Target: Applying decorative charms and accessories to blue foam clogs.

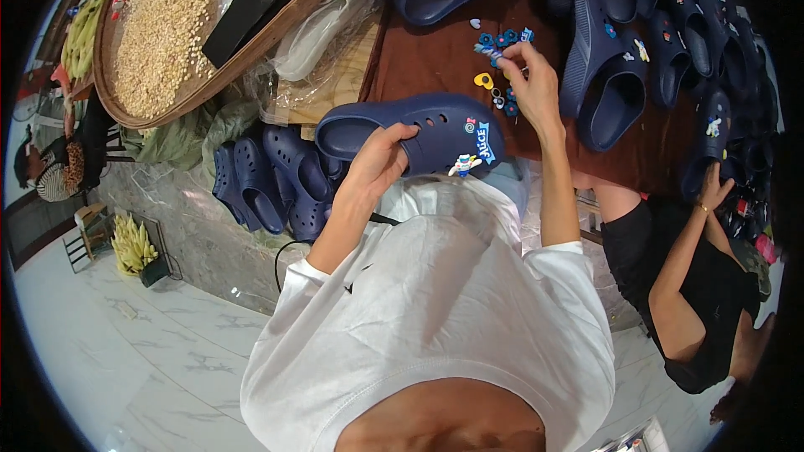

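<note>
My left hand (pixel 377 163) grips a navy clog (pixel 435 121) by its side, the thumb on top near the vent holes. Several charms sit on the clog's toe: a blue letter charm (pixel 483 142), a round swirl and a white-and-blue figure (pixel 465 165). Over the brown cloth, my right hand (pixel 529 84) pinches a small blue-and-white shoe charm (pixel 489 52) between thumb and fingertips. Loose charms lie around it: a yellow heart (pixel 483 80), blue flowers (pixel 507 38), another letter charm (pixel 526 35) and a pale heart (pixel 475 23).
Navy clogs crowd the table's back and right side, several bearing charms. More clogs (pixel 268 188) stand left of me. A woven tray of grains (pixel 167 25) holds a black block (pixel 243 25). A white clog (pixel 314 38) lies in clear plastic. At right, another person's hand (pixel 712 188) touches a clog.
</note>
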Demonstrator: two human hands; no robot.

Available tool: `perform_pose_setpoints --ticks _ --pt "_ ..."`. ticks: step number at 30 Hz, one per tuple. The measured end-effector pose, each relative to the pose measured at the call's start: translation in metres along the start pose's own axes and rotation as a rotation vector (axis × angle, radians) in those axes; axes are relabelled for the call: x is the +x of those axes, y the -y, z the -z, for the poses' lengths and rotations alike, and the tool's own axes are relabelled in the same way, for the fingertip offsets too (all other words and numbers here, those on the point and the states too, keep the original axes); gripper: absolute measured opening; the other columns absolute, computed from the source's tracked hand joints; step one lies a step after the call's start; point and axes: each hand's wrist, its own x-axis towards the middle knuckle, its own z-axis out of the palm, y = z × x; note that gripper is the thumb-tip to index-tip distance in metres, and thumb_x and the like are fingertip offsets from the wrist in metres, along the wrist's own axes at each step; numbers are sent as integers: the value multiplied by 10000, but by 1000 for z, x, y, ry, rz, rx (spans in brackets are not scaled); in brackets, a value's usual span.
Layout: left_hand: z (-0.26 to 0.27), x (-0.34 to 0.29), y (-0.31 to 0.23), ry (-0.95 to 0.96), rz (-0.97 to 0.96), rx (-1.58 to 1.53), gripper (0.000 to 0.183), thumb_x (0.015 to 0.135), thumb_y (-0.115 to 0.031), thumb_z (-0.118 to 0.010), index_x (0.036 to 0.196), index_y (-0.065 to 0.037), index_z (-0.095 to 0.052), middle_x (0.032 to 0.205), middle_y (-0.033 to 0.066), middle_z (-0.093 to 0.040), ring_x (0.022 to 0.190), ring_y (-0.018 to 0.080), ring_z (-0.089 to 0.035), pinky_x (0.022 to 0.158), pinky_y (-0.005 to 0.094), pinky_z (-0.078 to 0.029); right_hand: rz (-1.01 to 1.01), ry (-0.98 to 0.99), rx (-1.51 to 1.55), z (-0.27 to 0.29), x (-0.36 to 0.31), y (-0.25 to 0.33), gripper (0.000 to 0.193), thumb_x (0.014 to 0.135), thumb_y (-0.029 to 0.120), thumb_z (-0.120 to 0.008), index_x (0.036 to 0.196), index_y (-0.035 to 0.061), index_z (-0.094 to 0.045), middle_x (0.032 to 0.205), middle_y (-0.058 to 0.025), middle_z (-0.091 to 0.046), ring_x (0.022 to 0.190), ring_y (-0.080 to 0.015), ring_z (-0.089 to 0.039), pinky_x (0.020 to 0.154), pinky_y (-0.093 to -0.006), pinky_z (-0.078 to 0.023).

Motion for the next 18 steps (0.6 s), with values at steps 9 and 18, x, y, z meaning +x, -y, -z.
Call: perform_pose_setpoints --ticks 9,18 --pt "-18 -4 -4 -47 34 -89 298 929 -150 -548 1138 62 -546 1107 161 -641 1019 239 -648 939 377 -520 -70 521 359 -4 -27 71 155 841 126 -664 922 -7 -660 798 -91 -669 730 -148 -633 680 -286 -489" --pt "-16 -2 2 -115 -19 33 309 933 -193 -562 1119 53 -564 1080 137 -641 964 208 -668 834 333 -565 -125 575 377 -1 -25 67 145 836 105 -674 923 -9 -690 765 -51 -673 690 -95 -599 662 -249 -478"
